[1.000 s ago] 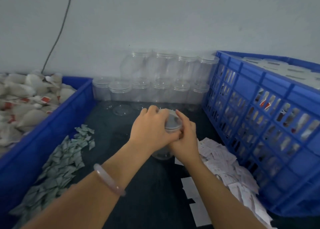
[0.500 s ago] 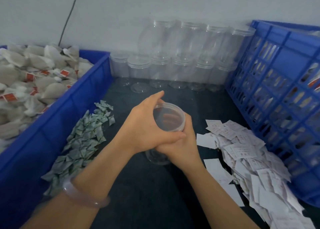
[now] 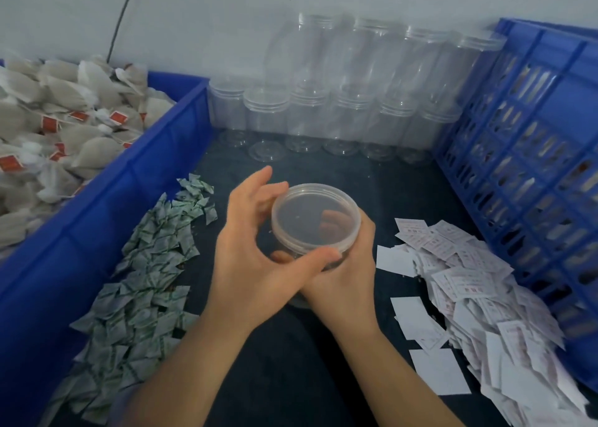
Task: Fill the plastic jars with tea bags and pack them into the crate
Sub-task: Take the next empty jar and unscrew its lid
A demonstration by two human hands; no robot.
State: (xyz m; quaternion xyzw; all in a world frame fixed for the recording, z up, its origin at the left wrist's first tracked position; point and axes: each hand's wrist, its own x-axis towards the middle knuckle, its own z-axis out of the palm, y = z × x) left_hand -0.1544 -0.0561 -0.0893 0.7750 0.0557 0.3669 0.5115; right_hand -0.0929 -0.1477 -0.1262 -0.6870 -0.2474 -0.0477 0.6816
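Left hand (image 3: 255, 248) clamped on the lid (image 3: 323, 188) of a clear jar (image 3: 315, 222): thumb curled against the near rim, fingers arched round the far left edge, index lifted a bit off. Right hand (image 3: 343, 277) wrapped the jar body below the lid, from the right side; I saw its fingertips (image 3: 333, 218) through the clear top. Left wrist crossed over the right. The jar sat upright between both hands, mid-table, over the dark tabletop (image 3: 291, 378); I couldn't tell if its base touched the surface. Contents not readable through the plastic. To my left was a blue bin (image 3: 136, 200) heaped with tea bags (image 3: 64, 129), pale pouches with red tags. Just beside the bin's near wall, on the table, lay a pile of green-printed sachets (image 3: 149, 264). To my right lay a pile of white slips (image 3: 479, 281) with faint print, spilling against the blue crate (image 3: 534, 154). The crate had slotted walls; pale shapes showed through the slots, too blurred to name. Against the back wall stood a stack (image 3: 339, 109) of clear lidded jars in two tiers, between bin and crate, well apart from my hands. A thin dark cable (image 3: 121, 22) ran down the wall behind the bin.
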